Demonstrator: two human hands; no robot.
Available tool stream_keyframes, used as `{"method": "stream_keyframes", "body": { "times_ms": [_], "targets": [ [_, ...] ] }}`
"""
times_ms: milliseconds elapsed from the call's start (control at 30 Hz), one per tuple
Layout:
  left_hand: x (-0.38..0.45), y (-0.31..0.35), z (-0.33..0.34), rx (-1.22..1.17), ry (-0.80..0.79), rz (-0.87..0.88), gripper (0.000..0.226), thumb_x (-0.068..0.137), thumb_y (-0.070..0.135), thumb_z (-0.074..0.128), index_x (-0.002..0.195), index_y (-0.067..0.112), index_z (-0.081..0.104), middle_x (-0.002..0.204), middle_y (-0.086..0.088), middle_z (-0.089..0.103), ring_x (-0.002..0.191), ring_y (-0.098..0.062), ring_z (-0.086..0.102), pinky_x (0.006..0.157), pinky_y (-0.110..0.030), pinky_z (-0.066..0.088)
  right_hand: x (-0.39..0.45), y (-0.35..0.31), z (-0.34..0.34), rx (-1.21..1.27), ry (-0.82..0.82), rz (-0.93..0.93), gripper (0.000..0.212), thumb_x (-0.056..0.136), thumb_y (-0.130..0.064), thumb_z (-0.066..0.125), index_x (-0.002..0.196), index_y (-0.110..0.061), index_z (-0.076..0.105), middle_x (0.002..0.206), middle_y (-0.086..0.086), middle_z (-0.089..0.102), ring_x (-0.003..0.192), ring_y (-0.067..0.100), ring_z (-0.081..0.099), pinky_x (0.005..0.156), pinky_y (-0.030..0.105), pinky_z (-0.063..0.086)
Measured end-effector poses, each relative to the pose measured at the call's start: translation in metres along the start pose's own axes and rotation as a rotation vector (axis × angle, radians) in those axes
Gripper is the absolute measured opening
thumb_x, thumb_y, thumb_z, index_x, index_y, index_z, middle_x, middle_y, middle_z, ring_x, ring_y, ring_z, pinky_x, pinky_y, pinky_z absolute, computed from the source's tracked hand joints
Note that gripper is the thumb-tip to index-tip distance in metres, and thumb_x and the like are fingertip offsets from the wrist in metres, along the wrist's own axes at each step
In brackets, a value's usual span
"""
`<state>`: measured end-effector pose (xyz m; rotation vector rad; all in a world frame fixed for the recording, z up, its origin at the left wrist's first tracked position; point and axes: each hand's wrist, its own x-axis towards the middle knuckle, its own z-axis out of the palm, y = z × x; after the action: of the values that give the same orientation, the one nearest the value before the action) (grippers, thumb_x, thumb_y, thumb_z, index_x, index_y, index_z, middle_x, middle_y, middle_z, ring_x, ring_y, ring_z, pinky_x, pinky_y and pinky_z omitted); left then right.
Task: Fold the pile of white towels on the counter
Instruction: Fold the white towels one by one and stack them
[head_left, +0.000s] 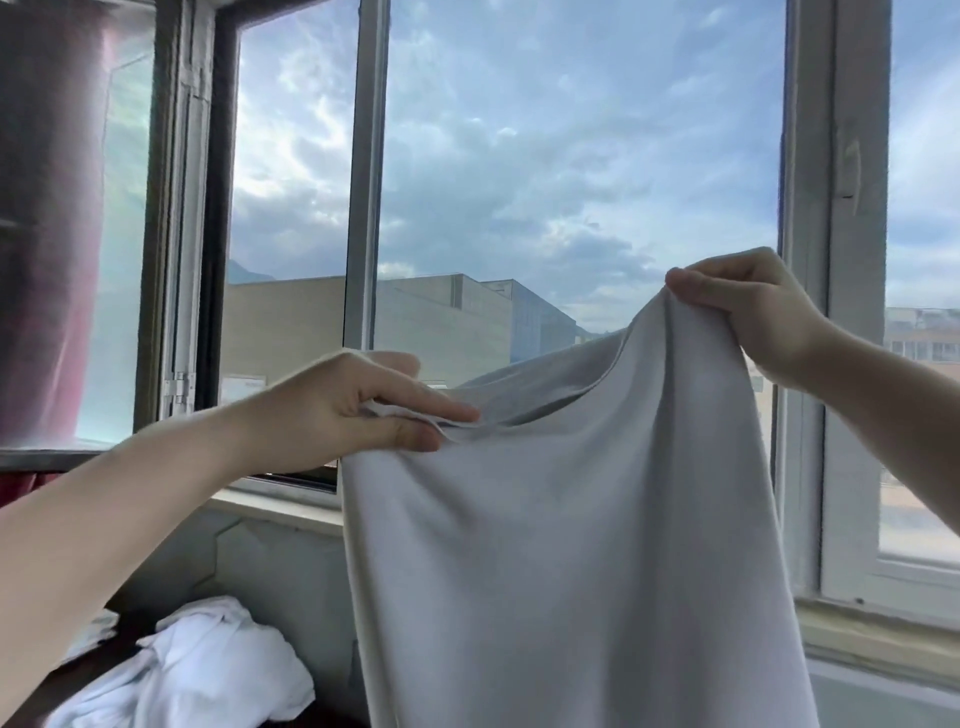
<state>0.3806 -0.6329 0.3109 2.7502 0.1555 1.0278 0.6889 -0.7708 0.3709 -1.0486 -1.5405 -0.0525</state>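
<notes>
A white towel (571, 545) hangs spread in the air in front of the window, its lower part running out of view at the bottom. My left hand (353, 410) pinches the towel's upper left edge between thumb and fingers. My right hand (748, 306) pinches the upper right corner, held higher than the left. The top edge sags between the two hands. A crumpled pile of white towels (192, 670) lies at the lower left, below my left forearm.
A large window (571, 156) with grey frames fills the background, with sky and buildings outside. The window sill (280, 506) runs behind the towel. A dark red curtain (47, 234) hangs at the far left.
</notes>
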Motion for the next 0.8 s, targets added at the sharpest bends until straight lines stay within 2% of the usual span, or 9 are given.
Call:
{"method": "stream_keyframes", "body": {
  "times_ms": [100,267,433,500,567,633,667,733,800],
  "targets": [
    [-0.006,0.0,-0.002,0.042,0.052,0.087,0.032,0.077,0.022,0.071,0.107,0.034,0.074,0.073,0.01,0.043,0.068,0.0,0.045,0.064,-0.011,0.034,0.0,0.0,-0.002,-0.033,-0.002,-0.023,0.054,0.087,-0.024,0.065,0.06,0.014,0.038,0.067,0.01,0.033,0.06,0.023,0.026,0.055,0.031,0.019],
    [-0.006,-0.006,-0.007,0.141,0.145,0.018,0.034,0.073,0.027,0.072,0.106,0.022,0.077,0.077,-0.005,0.052,0.072,-0.007,0.052,0.062,-0.012,0.039,-0.002,0.006,-0.004,-0.033,-0.033,-0.058,0.053,0.09,-0.021,0.063,0.061,0.015,0.039,0.068,0.01,0.034,0.064,0.025,0.029,0.058,0.032,0.019],
    [-0.009,-0.032,-0.017,0.106,0.217,-0.064,0.015,0.078,0.035,0.069,0.078,0.022,0.077,0.078,-0.001,0.059,0.074,-0.01,0.058,0.069,-0.017,0.04,-0.006,-0.005,0.003,0.012,-0.104,-0.147,0.059,0.08,-0.032,0.062,0.068,0.023,0.049,0.07,0.015,0.043,0.064,0.025,0.037,0.058,0.029,0.027],
    [-0.011,-0.047,-0.022,0.18,0.177,-0.091,0.032,0.087,0.042,0.059,0.073,0.015,0.07,0.076,-0.002,0.053,0.071,-0.011,0.053,0.068,-0.021,0.037,-0.009,-0.012,0.004,0.014,-0.187,-0.178,0.043,0.082,-0.027,0.063,0.059,0.01,0.058,0.06,0.008,0.049,0.057,0.018,0.046,0.056,0.023,0.032],
    [-0.014,-0.056,-0.027,0.247,0.166,-0.093,0.052,0.095,0.053,0.045,0.073,0.008,0.061,0.075,-0.004,0.048,0.07,-0.01,0.049,0.067,-0.023,0.035,-0.012,-0.016,0.002,0.015,-0.248,-0.216,0.042,0.084,-0.014,0.063,0.044,-0.006,0.055,0.052,0.007,0.043,0.049,0.018,0.04,0.052,0.023,0.031],
    [-0.016,-0.06,-0.028,0.3,0.188,-0.049,0.06,0.096,0.061,0.035,0.072,0.009,0.054,0.073,-0.003,0.046,0.07,-0.011,0.048,0.068,-0.022,0.036,-0.015,-0.017,0.001,-0.039,-0.273,-0.282,0.043,0.08,-0.006,0.059,0.041,0.0,0.041,0.052,0.013,0.033,0.049,0.028,0.03,0.051,0.035,0.026],
    [-0.017,-0.059,-0.028,0.317,0.205,-0.025,0.061,0.095,0.062,0.033,0.07,0.01,0.051,0.071,-0.001,0.045,0.068,-0.01,0.047,0.068,-0.02,0.037,-0.016,-0.015,0.0,-0.117,-0.29,-0.351,0.044,0.081,-0.004,0.059,0.041,-0.005,0.04,0.051,0.008,0.034,0.05,0.031,0.031,0.052,0.041,0.027],
    [-0.019,-0.059,-0.027,0.339,0.242,0.018,0.064,0.096,0.064,0.031,0.067,0.009,0.048,0.068,-0.001,0.044,0.065,-0.009,0.046,0.064,-0.017,0.035,-0.02,-0.011,-0.004,-0.367,-0.308,-0.523,0.041,0.082,-0.014,0.069,0.048,-0.027,0.049,0.052,-0.008,0.044,0.058,0.029,0.05,0.072,0.043,0.039],
    [-0.021,-0.057,-0.026,0.333,0.286,0.044,0.064,0.095,0.062,0.037,0.061,0.008,0.047,0.063,-0.002,0.042,0.059,-0.008,0.044,0.059,-0.015,0.033,-0.027,-0.007,-0.01,-0.613,-0.27,-0.635,0.034,0.08,-0.037,0.075,0.052,-0.041,0.055,0.059,-0.014,0.057,0.085,0.013,0.064,0.102,0.04,0.029]
  ]
}}
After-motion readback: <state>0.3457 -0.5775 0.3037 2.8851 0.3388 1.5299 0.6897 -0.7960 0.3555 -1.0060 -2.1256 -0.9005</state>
